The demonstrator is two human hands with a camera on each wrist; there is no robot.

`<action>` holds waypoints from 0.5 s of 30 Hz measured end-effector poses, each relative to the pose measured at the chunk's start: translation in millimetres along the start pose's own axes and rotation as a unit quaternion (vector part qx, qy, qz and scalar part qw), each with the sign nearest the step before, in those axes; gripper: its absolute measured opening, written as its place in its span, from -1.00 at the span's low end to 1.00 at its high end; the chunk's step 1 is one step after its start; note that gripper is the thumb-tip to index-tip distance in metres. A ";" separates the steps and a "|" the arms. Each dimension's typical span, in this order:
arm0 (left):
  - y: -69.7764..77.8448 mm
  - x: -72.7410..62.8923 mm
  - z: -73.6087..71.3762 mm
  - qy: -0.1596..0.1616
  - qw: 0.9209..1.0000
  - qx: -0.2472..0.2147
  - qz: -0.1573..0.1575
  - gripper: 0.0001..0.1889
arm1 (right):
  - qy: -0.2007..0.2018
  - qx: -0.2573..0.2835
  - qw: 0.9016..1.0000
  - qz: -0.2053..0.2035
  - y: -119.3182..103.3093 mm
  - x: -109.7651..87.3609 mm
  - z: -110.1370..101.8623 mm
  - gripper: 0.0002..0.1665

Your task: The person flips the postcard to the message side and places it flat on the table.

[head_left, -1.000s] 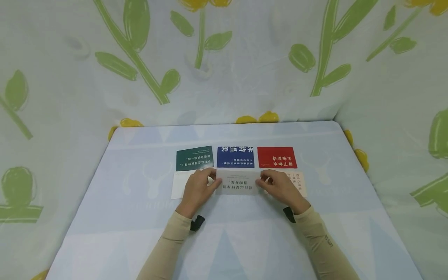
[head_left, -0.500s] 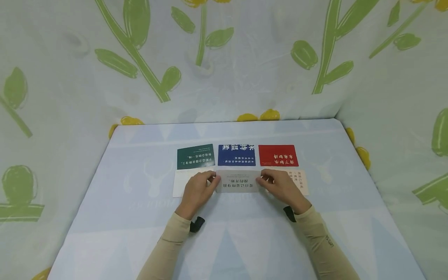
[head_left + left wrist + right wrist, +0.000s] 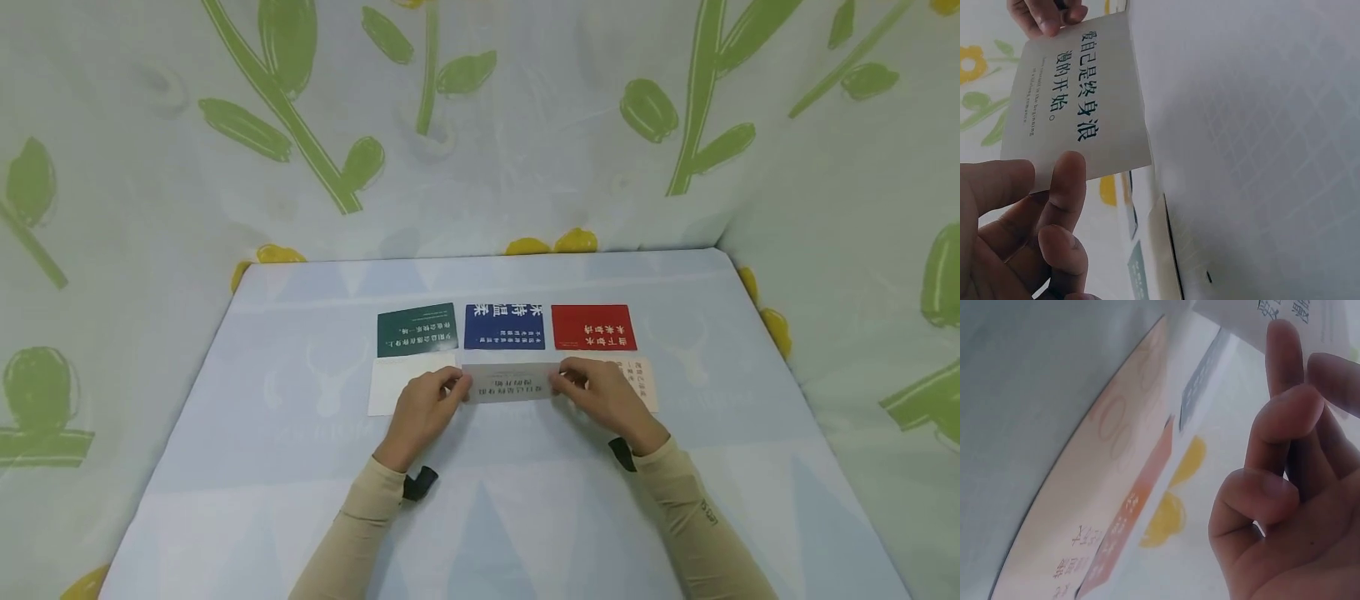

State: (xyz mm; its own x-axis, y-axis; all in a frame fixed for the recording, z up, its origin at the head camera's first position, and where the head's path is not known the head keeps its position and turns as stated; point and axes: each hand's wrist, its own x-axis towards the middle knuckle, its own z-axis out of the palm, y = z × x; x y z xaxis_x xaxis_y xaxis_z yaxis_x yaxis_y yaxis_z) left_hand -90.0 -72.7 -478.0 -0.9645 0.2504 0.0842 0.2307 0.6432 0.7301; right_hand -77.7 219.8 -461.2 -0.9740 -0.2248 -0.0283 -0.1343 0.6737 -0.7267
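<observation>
A grey printed card (image 3: 512, 382) is held up between the two hands, tilted and raised off the table. My left hand (image 3: 424, 406) pinches one side edge; in the left wrist view, the thumb and fingers (image 3: 1067, 187) grip its corner. The opposite side is pinched by my right hand (image 3: 604, 395), whose other fingers (image 3: 1263, 494) curl loosely in the right wrist view. Under the left hand lies a white card (image 3: 382, 392), partly covered. A cream card (image 3: 642, 385) with writing lies partly behind the right hand.
Behind the hands, a green card (image 3: 416, 330), a blue card (image 3: 504, 327) and a red card (image 3: 594, 327) lie in a row on the pale patterned table (image 3: 480, 475). A flower-printed cloth (image 3: 525, 167) hangs around the back and sides.
The grey card tips a little, looking flatter from above. Both hands stay at its side edges. The head view shifts slightly; the other cards keep their places.
</observation>
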 end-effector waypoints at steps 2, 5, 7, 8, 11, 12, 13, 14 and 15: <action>0.5 -0.7 -0.6 -0.004 1.000 -0.005 0.004 -0.73 | -0.001 -0.002 1.000 -0.002 -0.1 -1.1 -1.2 -0.78; 0.0 -1.9 -1.7 -0.009 1.000 -0.008 0.012 -0.72 | -0.002 -0.003 1.000 -0.001 0.0 -2.9 -3.0 -0.74; -0.9 -2.6 -2.3 -0.012 1.000 -0.006 0.018 -0.73 | -0.002 -0.005 1.000 -0.005 0.2 -3.4 -4.4 -0.72; -1.3 -2.7 -2.6 -0.013 1.000 -0.004 0.023 -0.74 | -0.001 -0.008 1.000 -0.008 0.1 -3.5 -5.2 -0.71; -2.1 -2.7 -3.3 -0.013 0.999 0.005 0.039 -0.75 | 0.001 -0.011 1.000 -0.019 0.4 -3.0 -8.1 -0.73; -2.3 -2.5 -3.5 -0.013 0.999 0.009 0.044 -0.76 | 0.001 -0.013 1.000 -0.025 0.6 -2.8 -9.1 -0.74; -2.6 -2.3 -3.7 -0.013 0.999 0.010 0.049 -0.76 | 0.001 -0.013 0.999 -0.029 1.1 -2.7 -10.1 -0.75; -2.8 -2.0 -4.1 -0.013 0.998 0.008 0.054 -0.76 | 0.001 -0.013 0.999 -0.034 1.3 -2.8 -11.1 -0.75; -2.8 -1.8 -4.5 -0.013 0.998 0.008 0.058 -0.77 | 0.001 -0.012 0.999 -0.038 2.0 -2.7 -12.0 -0.76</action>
State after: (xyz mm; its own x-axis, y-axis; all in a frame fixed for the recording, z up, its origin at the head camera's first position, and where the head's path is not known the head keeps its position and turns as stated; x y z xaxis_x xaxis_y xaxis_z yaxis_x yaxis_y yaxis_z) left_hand -89.5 -78.3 -477.2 -0.9271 0.3436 0.1497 0.3435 0.6194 0.7059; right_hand -77.5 230.2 -454.4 -0.9613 -0.2741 0.0277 -0.2118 0.6711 -0.7105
